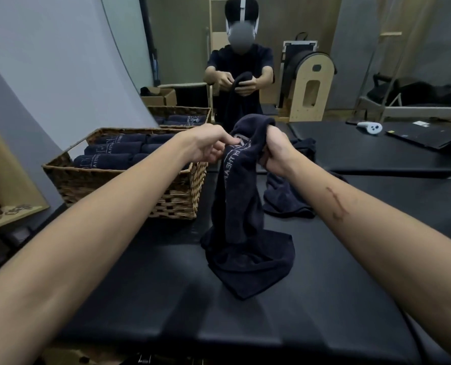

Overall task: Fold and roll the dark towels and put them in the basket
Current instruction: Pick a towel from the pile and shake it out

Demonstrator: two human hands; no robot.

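A dark navy towel (241,214) with pale lettering hangs from both my hands above the black padded table (166,299); its lower end rests crumpled on the pad. My left hand (208,147) pinches its top edge from the left. My right hand (275,151) is closed around the bunched top on the right. A wicker basket (177,196) stands to the left, holding several rolled dark towels (108,159). Another loose dark towel (285,198) lies on the table behind the held one.
A mirror ahead reflects a person (241,64) holding a towel, plus the basket. A white controller (370,127) and a black flat case (427,138) lie on a second pad at the right. A wooden shelf (11,185) stands at the left.
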